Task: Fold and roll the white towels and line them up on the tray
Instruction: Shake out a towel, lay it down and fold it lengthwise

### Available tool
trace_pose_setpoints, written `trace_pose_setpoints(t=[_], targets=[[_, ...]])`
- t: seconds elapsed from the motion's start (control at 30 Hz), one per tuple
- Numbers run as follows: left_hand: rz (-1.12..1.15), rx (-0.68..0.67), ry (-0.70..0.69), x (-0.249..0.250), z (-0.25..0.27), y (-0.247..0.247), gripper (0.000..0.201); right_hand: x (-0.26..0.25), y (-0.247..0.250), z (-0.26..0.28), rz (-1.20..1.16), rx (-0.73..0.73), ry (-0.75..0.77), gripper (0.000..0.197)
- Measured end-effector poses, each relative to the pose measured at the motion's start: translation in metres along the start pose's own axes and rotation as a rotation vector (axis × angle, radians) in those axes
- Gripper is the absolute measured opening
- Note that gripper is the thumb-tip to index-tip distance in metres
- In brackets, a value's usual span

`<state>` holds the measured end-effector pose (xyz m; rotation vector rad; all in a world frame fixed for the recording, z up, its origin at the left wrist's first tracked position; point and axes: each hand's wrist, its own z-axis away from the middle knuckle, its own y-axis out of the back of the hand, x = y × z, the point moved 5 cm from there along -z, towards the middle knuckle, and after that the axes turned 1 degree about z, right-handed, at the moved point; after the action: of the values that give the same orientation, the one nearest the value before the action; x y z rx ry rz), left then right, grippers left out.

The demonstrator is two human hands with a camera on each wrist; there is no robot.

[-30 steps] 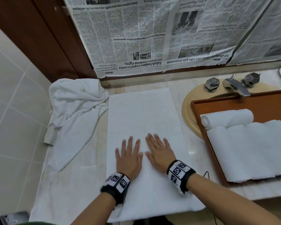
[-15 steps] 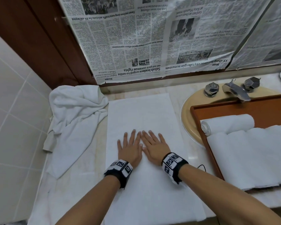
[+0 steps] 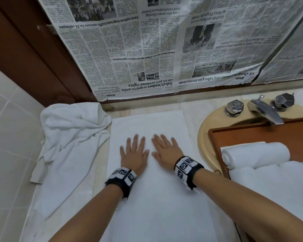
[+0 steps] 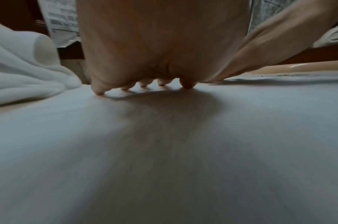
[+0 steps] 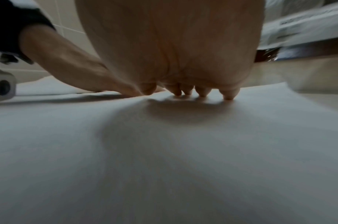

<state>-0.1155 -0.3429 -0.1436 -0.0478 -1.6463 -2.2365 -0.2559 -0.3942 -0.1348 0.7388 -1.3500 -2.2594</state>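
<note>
A white towel point(image 3: 156, 198) folded into a long strip lies flat on the counter, running away from me. My left hand point(image 3: 134, 151) and right hand point(image 3: 164, 149) lie side by side on it, palms down, fingers straight and spread. In the left wrist view the left hand point(image 4: 160, 53) presses the towel point(image 4: 164, 151) with its fingertips; the right wrist view shows the right hand point(image 5: 173, 53) doing the same on the towel point(image 5: 164, 159). A brown wooden tray point(image 3: 252, 135) sits on the right over the sink, with one rolled white towel point(image 3: 255, 154) at the back of a row.
A crumpled white towel point(image 3: 68, 145) is heaped on the counter's left, against the tiled wall. The beige sink point(image 3: 205, 137) with a metal faucet point(image 3: 264, 110) lies behind the tray. Newspaper point(image 3: 164, 49) covers the wall behind the counter.
Both hands have slid forward along the towel, away from me, staying flat. They were pressed close together half a second ago and now sit a little apart.
</note>
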Motion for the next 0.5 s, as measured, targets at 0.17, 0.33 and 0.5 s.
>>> trace_pose_setpoints(t=[0.17, 0.33, 0.5], targets=[[0.012, 0.026, 0.015, -0.009, -0.043, 0.011, 0.056, 0.013, 0.018, -0.039, 0.009, 0.022, -0.039, 0.060], [0.028, 0.080, 0.147, -0.063, -0.074, 0.037, 0.060, 0.079, 0.046, -0.049, -0.032, 0.043, -0.228, 0.063], [0.014, 0.143, 0.193, -0.070, -0.078, 0.050, 0.066, 0.102, 0.064, -0.027, -0.070, 0.102, -0.425, 0.061]])
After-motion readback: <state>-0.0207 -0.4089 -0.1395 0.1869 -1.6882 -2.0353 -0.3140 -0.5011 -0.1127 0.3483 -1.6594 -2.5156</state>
